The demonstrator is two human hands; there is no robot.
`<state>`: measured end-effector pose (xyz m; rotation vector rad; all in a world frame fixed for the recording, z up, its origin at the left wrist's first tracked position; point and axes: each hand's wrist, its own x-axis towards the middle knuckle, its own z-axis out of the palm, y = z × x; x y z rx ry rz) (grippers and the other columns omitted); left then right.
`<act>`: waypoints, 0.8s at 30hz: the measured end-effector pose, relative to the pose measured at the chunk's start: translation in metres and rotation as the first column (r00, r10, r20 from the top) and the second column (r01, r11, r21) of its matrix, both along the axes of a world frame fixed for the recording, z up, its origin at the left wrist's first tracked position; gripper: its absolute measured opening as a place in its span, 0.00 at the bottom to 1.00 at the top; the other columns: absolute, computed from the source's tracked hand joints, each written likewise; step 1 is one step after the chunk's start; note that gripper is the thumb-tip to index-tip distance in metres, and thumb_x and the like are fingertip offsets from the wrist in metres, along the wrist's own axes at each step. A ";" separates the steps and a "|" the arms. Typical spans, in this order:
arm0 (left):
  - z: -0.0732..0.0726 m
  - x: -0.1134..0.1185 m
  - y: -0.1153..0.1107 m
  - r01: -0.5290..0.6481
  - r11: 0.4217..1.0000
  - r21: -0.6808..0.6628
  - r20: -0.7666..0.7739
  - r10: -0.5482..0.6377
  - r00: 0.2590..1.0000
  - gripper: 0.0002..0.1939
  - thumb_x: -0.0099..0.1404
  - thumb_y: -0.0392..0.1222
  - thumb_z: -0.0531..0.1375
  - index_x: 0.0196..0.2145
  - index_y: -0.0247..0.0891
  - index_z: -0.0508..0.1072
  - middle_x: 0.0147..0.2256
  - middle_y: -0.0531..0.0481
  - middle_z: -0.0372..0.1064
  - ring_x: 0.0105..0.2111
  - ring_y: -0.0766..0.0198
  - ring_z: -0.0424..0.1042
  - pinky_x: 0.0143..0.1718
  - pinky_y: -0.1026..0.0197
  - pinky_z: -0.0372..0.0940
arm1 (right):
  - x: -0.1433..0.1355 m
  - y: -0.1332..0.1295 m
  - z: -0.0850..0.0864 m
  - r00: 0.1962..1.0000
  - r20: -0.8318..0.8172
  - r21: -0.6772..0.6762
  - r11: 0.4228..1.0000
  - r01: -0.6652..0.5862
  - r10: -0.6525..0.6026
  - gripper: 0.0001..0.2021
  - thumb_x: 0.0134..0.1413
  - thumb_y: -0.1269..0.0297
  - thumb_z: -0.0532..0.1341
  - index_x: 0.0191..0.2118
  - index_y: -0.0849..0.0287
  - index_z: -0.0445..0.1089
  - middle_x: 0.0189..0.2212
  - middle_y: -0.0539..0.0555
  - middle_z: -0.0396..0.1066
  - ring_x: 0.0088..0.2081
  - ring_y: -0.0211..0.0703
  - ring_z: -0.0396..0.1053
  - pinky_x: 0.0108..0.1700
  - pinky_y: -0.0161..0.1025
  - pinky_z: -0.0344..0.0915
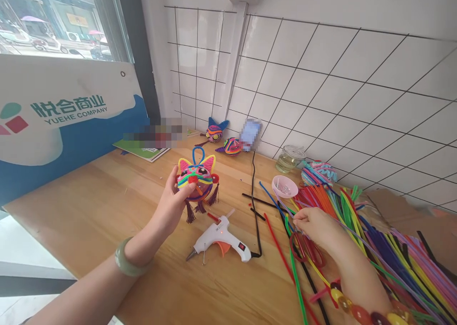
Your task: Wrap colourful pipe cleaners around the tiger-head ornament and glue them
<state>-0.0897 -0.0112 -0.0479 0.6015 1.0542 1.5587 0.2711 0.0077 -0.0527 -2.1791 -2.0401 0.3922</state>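
Note:
My left hand (171, 198) is closed around a colourful pipe-cleaner animal-head ornament (197, 175), its face turned toward me. The ornament has pink ears edged in yellow, a blue loop on top and dark red tassels. At the right, my right hand (316, 225) has its fingers pinched together on a thin purple pipe cleaner (287, 207); the fingertips are partly hidden. Red-handled scissors (316, 254) lie just below that hand. Between both hands, a white glue gun (223, 234) rests on the wooden table (171, 287), with its indicator light lit.
Many coloured pipe cleaners (385, 244) spread across the right side. A pink bowl (284, 187) and a glass jar (289, 159) stand near the wall. Two finished-looking ornaments (214, 130) and a phone (250, 133) sit at the back. A black cord (254, 191) crosses the table.

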 end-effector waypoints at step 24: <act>0.000 0.004 -0.005 0.075 0.996 0.049 0.014 -0.076 0.997 0.56 0.53 0.46 0.71 0.70 0.45 0.43 0.63 0.39 0.60 0.59 0.47 0.66 0.59 0.50 0.62 | -0.072 -0.016 0.023 0.832 -0.512 0.299 0.952 -0.061 0.214 0.18 0.62 0.54 0.54 0.52 0.58 0.68 0.39 0.58 0.76 0.46 0.48 0.74 0.51 0.43 0.67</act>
